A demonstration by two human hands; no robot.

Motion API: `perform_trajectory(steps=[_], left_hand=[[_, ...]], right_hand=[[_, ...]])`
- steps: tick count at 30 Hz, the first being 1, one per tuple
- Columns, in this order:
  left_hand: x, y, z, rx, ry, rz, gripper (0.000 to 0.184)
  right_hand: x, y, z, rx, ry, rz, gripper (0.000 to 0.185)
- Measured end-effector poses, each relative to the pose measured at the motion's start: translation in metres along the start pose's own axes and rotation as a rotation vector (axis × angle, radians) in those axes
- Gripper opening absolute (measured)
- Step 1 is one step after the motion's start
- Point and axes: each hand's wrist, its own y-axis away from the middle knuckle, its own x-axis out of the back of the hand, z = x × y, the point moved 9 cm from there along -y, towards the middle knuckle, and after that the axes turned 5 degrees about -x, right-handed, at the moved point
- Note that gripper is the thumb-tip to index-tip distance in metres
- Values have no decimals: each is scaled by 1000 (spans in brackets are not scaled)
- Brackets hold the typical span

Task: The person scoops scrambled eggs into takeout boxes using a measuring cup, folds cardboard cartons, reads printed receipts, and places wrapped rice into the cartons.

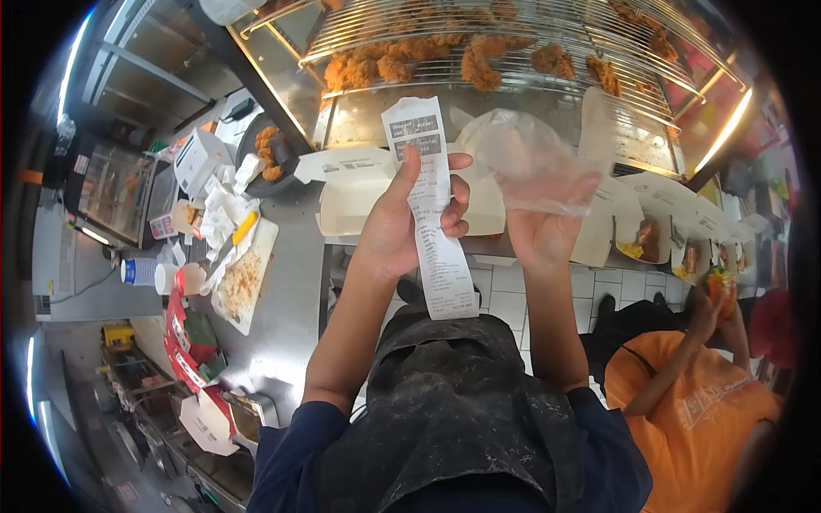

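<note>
A long printed receipt (pixel 438 231) hangs from my left hand (pixel 395 224), pinched between thumb and fingers, its lower end over my dark apron. My right hand (pixel 547 224) is raised beside it with a clear plastic bag (pixel 534 162) over its fingers; the fingers are blurred behind the film. Behind both hands stand open cardboard boxes, one cream box (pixel 346 209) just beyond my left hand. Above them, fried chicken pieces (pixel 385 64) lie on the wire racks (pixel 556 38) of a lit cabinet.
On the left counter lie a cutting board (pixel 244 282) with crumbs, a yellow-handled knife (pixel 245 227), crumpled papers and blue cups (pixel 138 271). Filled boxes (pixel 646 239) line the right ledge. A co-worker in an orange shirt (pixel 684 402) stands at the right, hands around an orange item.
</note>
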Motion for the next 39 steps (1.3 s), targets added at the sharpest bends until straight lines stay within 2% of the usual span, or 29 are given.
perform_trajectory(steps=[1, 3, 6, 10, 12, 16, 18, 19, 21, 22, 26, 28, 29, 32, 33, 35, 36, 37, 39], left_hand=[[2, 3, 2, -12, 4, 12, 58], [7, 10, 9, -38, -41, 39, 53], [14, 21, 21, -96, -110, 100, 47], [27, 43, 38, -151, -188, 167, 39], [30, 56, 51, -203, -437, 236, 33], [43, 85, 62, -205, -349, 242, 33], [38, 105, 79, -353, -857, 270, 37], [40, 114, 82, -368, -851, 280, 37], [32, 138, 99, -518, -1481, 350, 38], [37, 151, 105, -584, -1557, 368, 31], [73, 189, 116, -601, -1605, 398, 24], [83, 200, 104, -418, -1574, 228, 18], [88, 210, 105, -420, -1567, 230, 18], [100, 232, 103, -452, -1481, 199, 16], [103, 238, 98, -433, -1442, 164, 17], [114, 248, 87, -410, -1397, 126, 19], [123, 252, 77, -375, -1400, 117, 19], [124, 255, 71, -340, -1403, 105, 19], [118, 265, 56, -272, -1286, 38, 19]], right_hand=[[-7, -1, 3, -17, 0, -4, 77], [-50, -3, 9, -80, -147, -241, 81], [-58, -1, 36, -225, -291, -235, 85], [-65, -5, 66, -313, -170, -329, 83], [-66, -5, 79, -306, -112, -192, 81], [-92, 6, 111, -356, -148, -267, 78], [-124, 23, 133, -511, -485, -564, 78], [-134, 30, 143, -527, -480, -572, 78], [-130, 41, 172, -451, -13, -331, 83], [-138, 50, 185, -487, -6, -358, 84], [-138, 76, 232, -541, 76, -372, 81], [-133, 89, 254, -636, -17, -337, 77], [-130, 94, 264, -638, -11, -335, 77], [-106, 113, 300, -796, -86, -121, 74], [-103, 119, 306, -796, -79, -122, 74], [-108, 131, 312, -800, -311, -221, 79], [-121, 139, 312, -835, -348, -420, 80], [-119, 143, 315, -834, -344, -411, 80], [-106, 156, 326, -955, -385, -238, 78]])
